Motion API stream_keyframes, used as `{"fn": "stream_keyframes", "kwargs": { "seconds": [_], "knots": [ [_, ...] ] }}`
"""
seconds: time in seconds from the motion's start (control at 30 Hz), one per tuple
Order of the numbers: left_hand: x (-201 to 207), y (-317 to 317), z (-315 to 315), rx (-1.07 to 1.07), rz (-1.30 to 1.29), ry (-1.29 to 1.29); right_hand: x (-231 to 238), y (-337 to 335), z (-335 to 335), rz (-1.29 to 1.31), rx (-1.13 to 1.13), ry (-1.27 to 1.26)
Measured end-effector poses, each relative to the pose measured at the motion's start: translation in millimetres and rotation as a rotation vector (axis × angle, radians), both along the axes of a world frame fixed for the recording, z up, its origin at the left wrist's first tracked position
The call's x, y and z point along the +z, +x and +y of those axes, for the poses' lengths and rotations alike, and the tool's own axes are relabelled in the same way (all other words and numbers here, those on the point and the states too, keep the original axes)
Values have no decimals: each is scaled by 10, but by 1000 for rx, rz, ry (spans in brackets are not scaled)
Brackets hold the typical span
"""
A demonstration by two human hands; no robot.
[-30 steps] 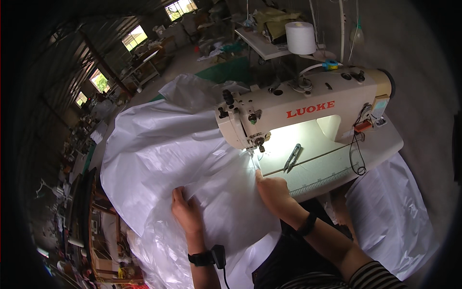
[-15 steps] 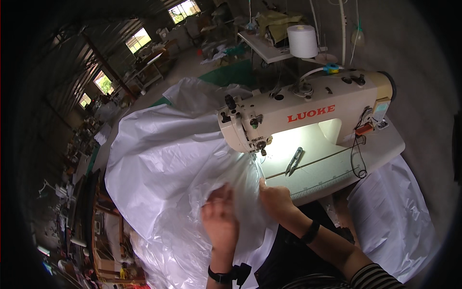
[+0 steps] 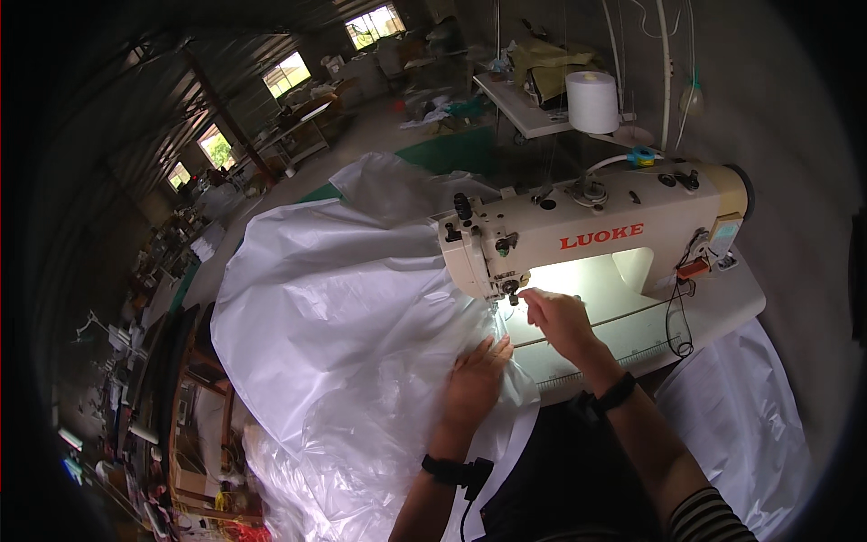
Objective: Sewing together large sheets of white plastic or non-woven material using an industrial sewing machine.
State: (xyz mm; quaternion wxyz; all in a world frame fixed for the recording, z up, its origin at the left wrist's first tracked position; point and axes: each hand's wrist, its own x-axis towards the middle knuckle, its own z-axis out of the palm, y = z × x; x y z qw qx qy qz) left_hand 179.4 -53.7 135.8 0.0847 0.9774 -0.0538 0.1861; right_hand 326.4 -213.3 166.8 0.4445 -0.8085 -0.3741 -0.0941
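The white sheet (image 3: 334, 280) spreads left of the sewing machine (image 3: 591, 226), one edge reaching in beneath its needle end. I judge it light and limp for its size, slick where it shines, and quick to crease; a careless tug could stretch or tear it. I'd press it with a flat palm, or pinch the edge near the needle — the loose middle would only bunch up.

The fingers of my left hand (image 3: 474, 379) lie spread on it, not gripping. Those of my right hand (image 3: 562, 323) are curled above the machine's pale surface (image 3: 713, 312), by the needle end; whether they pinch anything, I can't tell.

The needle point is lost in glare, the sheet's near part is cut off below, and I can't tell whether the white material (image 3: 741, 397) at right joins it.
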Motion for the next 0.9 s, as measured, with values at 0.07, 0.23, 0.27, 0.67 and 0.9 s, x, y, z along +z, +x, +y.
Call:
{"fn": "stream_keyframes", "kwargs": {
  "seconds": [0.07,0.23,0.27,0.67,0.9],
  "knots": [
    [15,-16,-16,-1,-2,7,41,93,55,-5,2,-34],
    [8,-113,-37,-22,23,-35,90,63,86,4,-51,-76],
    [7,-143,-46,-13,26,-19,95,37,72,23,-34,-93],
    [-99,-136,70,-89,-11,-132,-139,-1081,-525,301,63,-49],
    [272,-511,-300,-73,-11,-117,-751,-1392,-865,578,287,-338]
  ]
}}
